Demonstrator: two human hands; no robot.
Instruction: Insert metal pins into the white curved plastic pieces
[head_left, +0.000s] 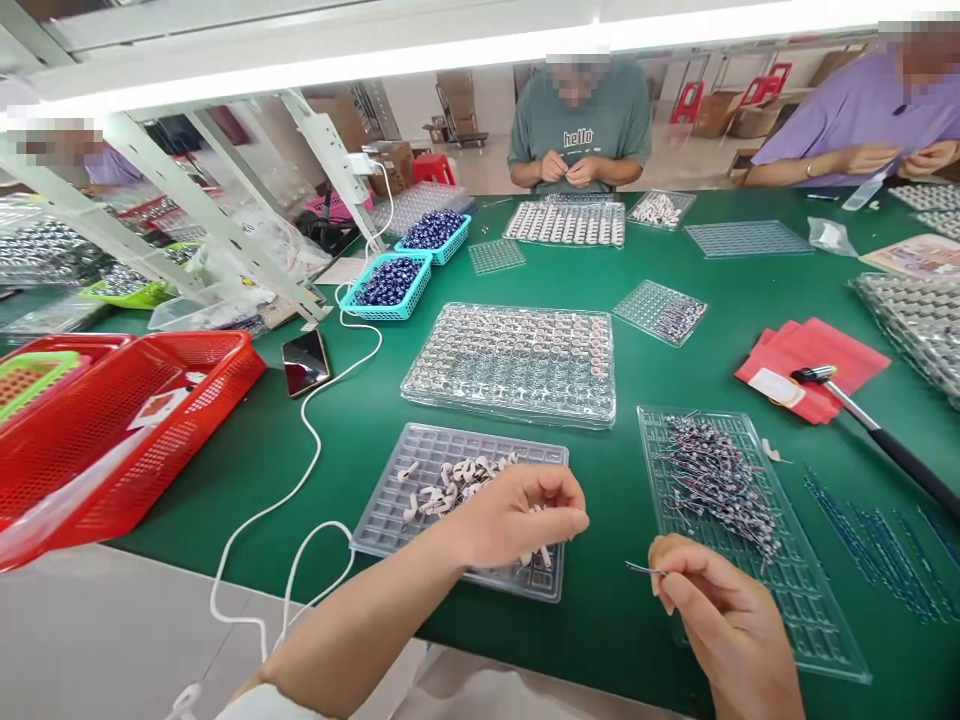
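Note:
My left hand (525, 515) hovers over a clear compartment tray (390, 510) that holds several small white parts (454, 480). Its fingers are curled together in a pinch; what sits in them is hidden. My right hand (720, 610) is closed on a thin wire-legged component (643, 570) whose leads stick out to the left. Just beyond that hand lies another clear tray (817, 610) with a heap of dark wire-legged components (712, 480). Both trays rest on the green table (600, 620).
A large filled clear tray (517, 362) lies ahead. To the left are a red basket (127, 430), a phone (304, 362), a white cable (300, 480) and teal baskets (390, 285). Red paper (817, 355) and a black-handled tool (877, 430) lie right. Two people work across the table.

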